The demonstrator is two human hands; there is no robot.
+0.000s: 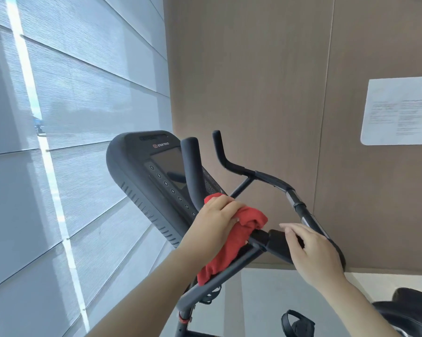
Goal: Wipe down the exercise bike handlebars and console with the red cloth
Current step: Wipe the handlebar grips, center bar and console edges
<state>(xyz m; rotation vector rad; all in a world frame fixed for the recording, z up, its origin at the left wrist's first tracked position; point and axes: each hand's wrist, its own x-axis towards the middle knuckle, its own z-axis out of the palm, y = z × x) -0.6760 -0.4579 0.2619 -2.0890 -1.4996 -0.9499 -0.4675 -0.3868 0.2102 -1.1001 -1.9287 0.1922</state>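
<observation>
My left hand (213,223) presses the red cloth (231,242) against the base of the bike's left upright handlebar grip (191,164), where it meets the crossbar. The cloth is bunched and hangs down over the bar. Just left of that hand rises the black console (141,176), with a dark screen and a column of round buttons. My right hand (314,251) rests on the black pad of the right handlebar (300,207), fingers curled over it. The right handlebar curves up and away to a second upright end (218,144).
A window with grey blinds (71,117) fills the left side. A brown panel wall (265,81) stands behind the bike, with a white paper notice (397,110) on it. A bottle cage (296,323) and a black seat edge (409,310) show at the bottom right.
</observation>
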